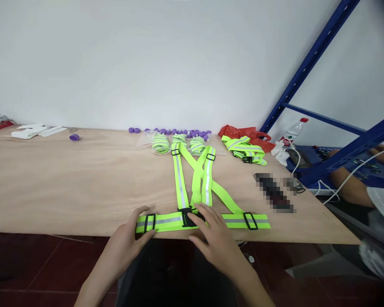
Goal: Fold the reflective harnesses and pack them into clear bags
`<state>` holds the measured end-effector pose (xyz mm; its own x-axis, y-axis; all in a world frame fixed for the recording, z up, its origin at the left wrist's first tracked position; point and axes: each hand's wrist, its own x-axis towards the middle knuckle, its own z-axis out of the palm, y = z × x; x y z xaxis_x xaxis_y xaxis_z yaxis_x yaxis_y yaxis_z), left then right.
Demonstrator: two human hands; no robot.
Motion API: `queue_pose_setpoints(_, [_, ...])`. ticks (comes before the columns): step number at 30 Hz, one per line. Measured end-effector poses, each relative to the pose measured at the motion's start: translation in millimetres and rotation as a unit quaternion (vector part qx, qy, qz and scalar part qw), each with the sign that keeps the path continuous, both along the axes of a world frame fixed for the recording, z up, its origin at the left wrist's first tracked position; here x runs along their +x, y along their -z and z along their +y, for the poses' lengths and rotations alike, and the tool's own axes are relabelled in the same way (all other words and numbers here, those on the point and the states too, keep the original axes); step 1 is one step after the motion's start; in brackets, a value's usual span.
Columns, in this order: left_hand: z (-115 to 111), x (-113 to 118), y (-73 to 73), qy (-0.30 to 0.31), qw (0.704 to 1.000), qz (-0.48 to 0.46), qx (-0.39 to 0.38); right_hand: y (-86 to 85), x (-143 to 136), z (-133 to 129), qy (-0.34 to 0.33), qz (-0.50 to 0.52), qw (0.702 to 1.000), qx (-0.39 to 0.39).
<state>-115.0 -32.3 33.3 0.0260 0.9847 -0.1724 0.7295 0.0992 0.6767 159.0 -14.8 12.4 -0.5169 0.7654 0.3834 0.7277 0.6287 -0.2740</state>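
Reflective harness: lime-green with silver stripes [207,183], laid out along the near edge of the surface [67,183], shoulder straps running toward the far edge, probably so that the straps lie flat within reach
Waist band: parallel to the near edge [233,220], likely to keep it straight
Black buckle: middle of the waist band [185,216], partly under the fingers
Left hand: at the band's left end [129,232], thumb and forefinger spread, one to each side of the strap, seemingly steadying it; pressure cannot be told
Right hand: over the buckle [214,234], fingers spread, fingertips on or just above it, perhaps to settle it
Rolled bundles: three, in clear bags [161,144], by the far edge, apparently out of the working area
Purple pieces: row along the far edge [171,131]
Folded harness: toward the far right corner [246,151], against a red bag [235,132]
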Motion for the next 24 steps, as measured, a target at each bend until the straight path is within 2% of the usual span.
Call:
queue_pose_setpoints(3, [-1.5,-8.9,-7.0,0.057,0.998,-0.038,-0.009,-2.2,-1.9,15.1,-0.014,0.013,0.997,-0.076])
queue_pose_setpoints(7, [-1.3,-22.2,-16.1,0.063,0.998,-0.024,-0.016,-4.9,10.4,23.5,-0.032,0.036,0.991,-0.126])
queue_pose_setpoints(12, [2.8,-22.7,-18.9,0.067,0.997,-0.023,0.003,-6.4,19.3,25.2,-0.038,0.012,0.989,-0.139])
queue_pose_setpoints(15, [4.5,-17.7,-17.1,0.060,0.995,-0.077,0.030,-8.3,20.3,28.3,-0.041,-0.002,0.987,-0.157])
queue_pose_setpoints(18, [5.3,-16.6,-14.2,0.062,0.991,-0.117,0.031,-16.1,20.2,32.8,-0.039,-0.011,0.986,-0.164])
queue_pose_setpoints(24, [9.6,-25.1,-13.9,0.100,0.990,-0.098,0.020,-30.5,25.7,42.1,-0.059,-0.048,0.983,-0.164])
